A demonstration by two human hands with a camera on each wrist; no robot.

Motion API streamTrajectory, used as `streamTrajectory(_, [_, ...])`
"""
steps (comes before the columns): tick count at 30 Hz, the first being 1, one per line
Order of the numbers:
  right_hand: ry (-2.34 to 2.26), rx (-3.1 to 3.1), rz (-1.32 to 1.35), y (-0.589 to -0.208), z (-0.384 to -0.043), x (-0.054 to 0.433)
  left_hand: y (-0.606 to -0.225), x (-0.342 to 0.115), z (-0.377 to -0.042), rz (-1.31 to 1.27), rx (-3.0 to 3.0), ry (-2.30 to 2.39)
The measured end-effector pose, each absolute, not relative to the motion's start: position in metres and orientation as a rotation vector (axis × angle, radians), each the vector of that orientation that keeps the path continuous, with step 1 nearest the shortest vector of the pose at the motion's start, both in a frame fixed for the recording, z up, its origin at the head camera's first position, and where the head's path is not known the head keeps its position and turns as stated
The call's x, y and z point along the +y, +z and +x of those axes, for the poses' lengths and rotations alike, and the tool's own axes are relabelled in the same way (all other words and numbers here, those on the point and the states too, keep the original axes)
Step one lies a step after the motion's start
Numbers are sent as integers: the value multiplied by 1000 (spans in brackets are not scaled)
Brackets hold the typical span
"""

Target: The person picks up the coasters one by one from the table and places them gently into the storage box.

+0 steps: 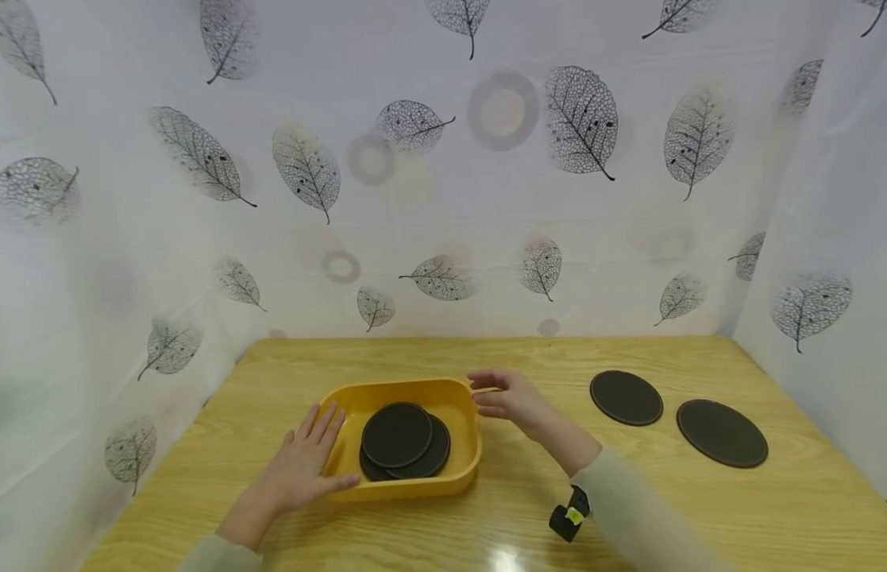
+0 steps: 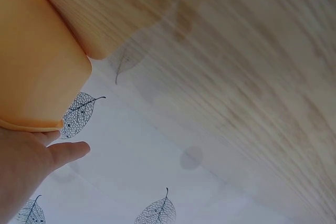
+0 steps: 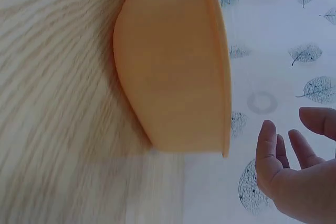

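The left hand (image 1: 300, 461) lies spread, fingers straight, against the left side of the yellow tray (image 1: 400, 490), perhaps to steady it, while the right hand (image 1: 516, 403), fingers loosely bent and gripping nothing, is at its far right corner; whether it touches the rim I cannot tell. The tray sits between the separated hands, overlapping black discs (image 1: 397, 435) inside, with two loose discs (image 1: 626, 397) (image 1: 722, 433) flat on the table (image 1: 522, 492), farther right.
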State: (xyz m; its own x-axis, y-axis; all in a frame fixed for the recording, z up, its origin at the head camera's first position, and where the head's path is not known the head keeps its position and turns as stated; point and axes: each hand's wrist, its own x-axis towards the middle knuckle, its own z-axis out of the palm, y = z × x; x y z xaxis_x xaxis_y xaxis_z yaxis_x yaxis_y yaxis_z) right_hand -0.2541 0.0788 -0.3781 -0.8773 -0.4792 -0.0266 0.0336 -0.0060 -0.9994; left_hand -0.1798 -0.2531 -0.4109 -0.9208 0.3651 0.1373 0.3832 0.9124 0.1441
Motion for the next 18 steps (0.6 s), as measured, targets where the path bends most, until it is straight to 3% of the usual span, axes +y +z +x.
streamTrajectory(18, [-1866,2122,-320,-380,-257,160,-409,-253,-179,-587,-2986,-295])
